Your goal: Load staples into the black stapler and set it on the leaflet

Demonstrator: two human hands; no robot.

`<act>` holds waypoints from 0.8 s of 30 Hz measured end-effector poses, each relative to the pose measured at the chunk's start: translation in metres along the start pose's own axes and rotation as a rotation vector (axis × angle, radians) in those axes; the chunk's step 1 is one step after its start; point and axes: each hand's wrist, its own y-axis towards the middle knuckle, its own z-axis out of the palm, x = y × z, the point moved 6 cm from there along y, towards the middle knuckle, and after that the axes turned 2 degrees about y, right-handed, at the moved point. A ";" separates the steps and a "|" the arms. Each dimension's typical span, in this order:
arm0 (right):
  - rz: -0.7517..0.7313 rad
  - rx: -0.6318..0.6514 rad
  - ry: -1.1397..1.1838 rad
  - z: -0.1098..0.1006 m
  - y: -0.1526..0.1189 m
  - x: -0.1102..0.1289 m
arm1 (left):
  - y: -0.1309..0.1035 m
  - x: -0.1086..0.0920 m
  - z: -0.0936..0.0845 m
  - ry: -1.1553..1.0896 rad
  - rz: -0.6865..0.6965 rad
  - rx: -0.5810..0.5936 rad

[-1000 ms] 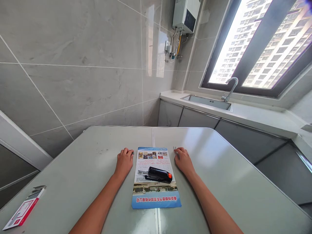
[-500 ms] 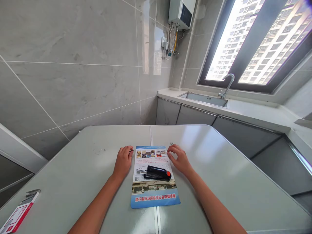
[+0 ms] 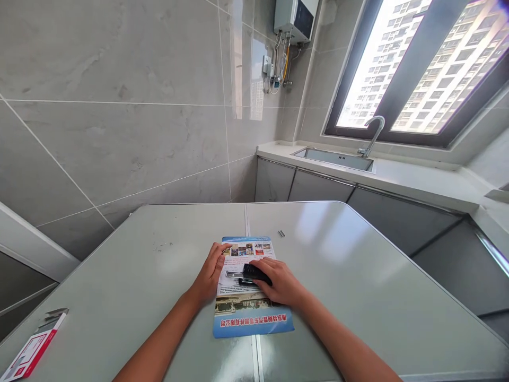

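A printed leaflet (image 3: 254,329) with blue ends and small pictures lies upside down to me on the table. On it rests a black stapler (image 3: 254,271), its metal end pointing left. My right hand (image 3: 281,282) is closed around the stapler's right part and hides its red end. Along the leaflet's left edge lies my left hand (image 3: 210,269), index finger stretched over the upper left corner; its other fingers are partly hidden. Small metal staple strips (image 3: 281,233) lie on the table beyond the leaflet's upper right corner.
The pale table (image 3: 131,297) has a seam down its middle. A red and white package (image 3: 34,347) sits at its left front. Behind stand a counter with a sink (image 3: 336,159), a faucet (image 3: 374,135) and a wall-mounted heater (image 3: 296,21).
My right hand has left the staple strips by the upper right corner and closed on the stapler, which shows slightly shifted. My left hand has moved right onto the leaflet's edge.
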 end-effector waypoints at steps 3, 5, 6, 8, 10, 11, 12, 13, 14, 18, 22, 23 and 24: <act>0.026 -0.061 -0.025 -0.009 -0.001 -0.008 | 0.001 -0.001 0.002 0.004 0.012 0.033; 0.036 -0.081 -0.039 -0.013 -0.002 -0.012 | 0.003 0.000 0.004 0.029 0.033 0.054; 0.039 -0.085 -0.041 -0.014 -0.002 -0.014 | 0.004 0.000 0.005 0.041 0.045 0.063; 0.039 -0.080 -0.040 -0.015 -0.002 -0.015 | 0.005 0.002 0.007 0.063 0.070 0.070; 0.036 -0.063 -0.040 -0.014 -0.002 -0.014 | 0.006 0.004 0.007 0.099 0.103 0.071; 0.033 -0.056 -0.041 -0.013 -0.002 -0.014 | 0.007 0.004 0.008 0.129 0.130 0.078; 0.030 -0.052 -0.042 -0.013 -0.002 -0.013 | 0.007 0.004 0.009 0.167 0.162 0.091; 0.028 -0.050 -0.043 -0.012 -0.002 -0.012 | 0.007 0.004 0.010 0.217 0.200 0.103; 0.026 -0.050 -0.044 -0.012 -0.002 -0.012 | 0.007 0.004 0.012 0.276 0.233 0.111; 0.025 -0.037 -0.051 -0.010 -0.001 -0.011 | 0.008 0.007 0.020 0.503 0.322 0.094; 0.019 -0.029 -0.067 -0.008 -0.001 -0.010 | 0.006 0.010 0.031 0.583 0.373 0.124; 0.018 -0.027 -0.072 -0.008 -0.001 -0.010 | 0.005 0.010 0.033 0.589 0.381 0.133; 0.018 -0.024 -0.078 -0.008 -0.001 -0.010 | 0.005 0.010 0.034 0.592 0.386 0.139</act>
